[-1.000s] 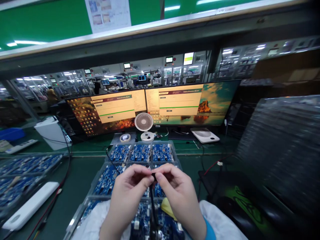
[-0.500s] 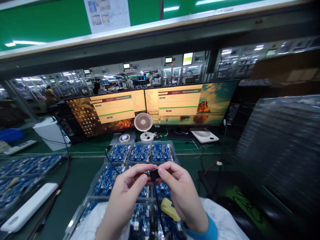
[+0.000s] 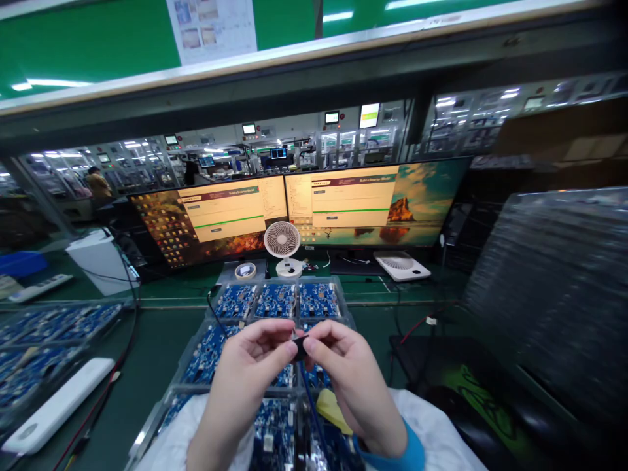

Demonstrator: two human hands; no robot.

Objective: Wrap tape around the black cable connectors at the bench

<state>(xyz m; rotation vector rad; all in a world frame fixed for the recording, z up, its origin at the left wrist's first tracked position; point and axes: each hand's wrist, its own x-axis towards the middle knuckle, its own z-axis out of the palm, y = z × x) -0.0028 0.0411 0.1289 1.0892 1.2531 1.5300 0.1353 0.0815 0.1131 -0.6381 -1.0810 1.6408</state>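
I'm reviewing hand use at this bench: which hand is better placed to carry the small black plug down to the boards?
Probably the right hand: its fingertips pinch the black plug and the cable hangs beneath it. The left hand only touches the plug's other end.

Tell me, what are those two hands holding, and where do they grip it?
A small black plug, pinched by left hand and right hand fingertips; its black cable hangs below.

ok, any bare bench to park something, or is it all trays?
Bare green mat lies between the centre tray of blue boards and the left trays, though a red cable crosses it. A strip right of the centre tray is free up to the black pad. Both hands pinch a small black part.
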